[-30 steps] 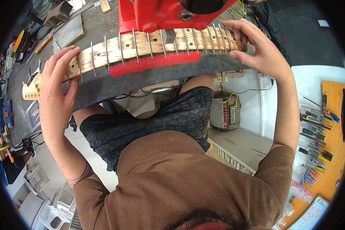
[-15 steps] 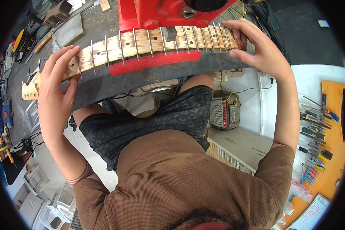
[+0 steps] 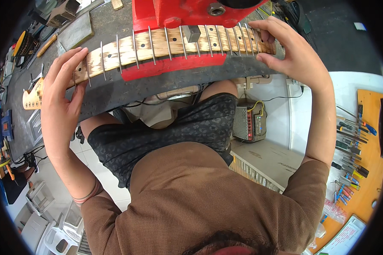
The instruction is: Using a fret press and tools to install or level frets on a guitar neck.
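A pale wooden guitar neck (image 3: 159,48), with dark streaks and black dot inlays, lies left to right across a red curved support (image 3: 174,66). Silver fret wires cross it, their ends poking out past its near edge. My left hand (image 3: 66,78) grips it beside the headstock (image 3: 32,98), fingers over the top and thumb at the near edge. At the other end, my right hand (image 3: 291,53) holds the heel between fingers and thumb. A grey metal block (image 3: 192,33) hangs over the neck beneath a red press (image 3: 181,12); whether it touches the fretboard I cannot tell.
The dark workbench (image 3: 127,91) ends just in front of my lap. A wood-handled tool (image 3: 47,46) and a grey slab (image 3: 77,32) lie at the far left. Files and screwdrivers (image 3: 349,146) line the right, by an orange board (image 3: 368,191). A metal-cased device (image 3: 247,123) stands below the bench.
The guitar neck has shifted slightly away from me over the red support, showing a little more of it. Both hands keep their hold. The view has moved slightly too.
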Demonstrator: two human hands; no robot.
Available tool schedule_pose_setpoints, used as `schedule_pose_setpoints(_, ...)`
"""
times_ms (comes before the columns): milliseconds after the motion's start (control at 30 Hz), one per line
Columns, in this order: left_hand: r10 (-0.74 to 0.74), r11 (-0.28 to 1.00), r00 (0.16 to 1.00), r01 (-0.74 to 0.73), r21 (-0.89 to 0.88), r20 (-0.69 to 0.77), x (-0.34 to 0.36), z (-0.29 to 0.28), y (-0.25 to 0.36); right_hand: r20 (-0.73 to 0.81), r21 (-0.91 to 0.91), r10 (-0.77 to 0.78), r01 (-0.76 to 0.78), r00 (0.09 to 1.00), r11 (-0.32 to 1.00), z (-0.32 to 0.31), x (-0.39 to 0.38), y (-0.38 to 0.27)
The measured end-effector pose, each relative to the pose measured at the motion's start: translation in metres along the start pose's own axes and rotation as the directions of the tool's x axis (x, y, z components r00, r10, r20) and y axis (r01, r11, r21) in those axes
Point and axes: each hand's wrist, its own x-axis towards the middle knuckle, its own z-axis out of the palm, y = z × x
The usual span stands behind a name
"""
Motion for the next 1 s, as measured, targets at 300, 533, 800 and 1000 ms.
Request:
schedule_pose_setpoints(300,0.007,1.000,1.000,-0.007,-0.009,-0.022,0.000,0.000,0.001,-0.018,-0.126,-0.004,0.002,1.000,0.992,0.006,-0.008,-0.009)
schedule_pose_setpoints(533,0.003,1.000,1.000,-0.003,-0.002,-0.030,-0.001,0.001,-0.001,-0.303,-0.174,-0.058,0.004,0.951,0.985,0.037,-0.027,-0.017)
schedule_pose_setpoints(800,-0.065,0.997,0.998,0.063,-0.050,-0.027,-0.002,0.003,0.002,-0.461,-0.251,-0.124,0.005,0.879,0.968,0.073,-0.033,-0.013)
schedule_pose_setpoints(1000,-0.059,0.998,0.998,0.058,-0.035,-0.027,-0.003,0.005,0.003,-0.625,-0.299,-0.187,-0.011,0.757,0.954,0.114,-0.021,0.014)
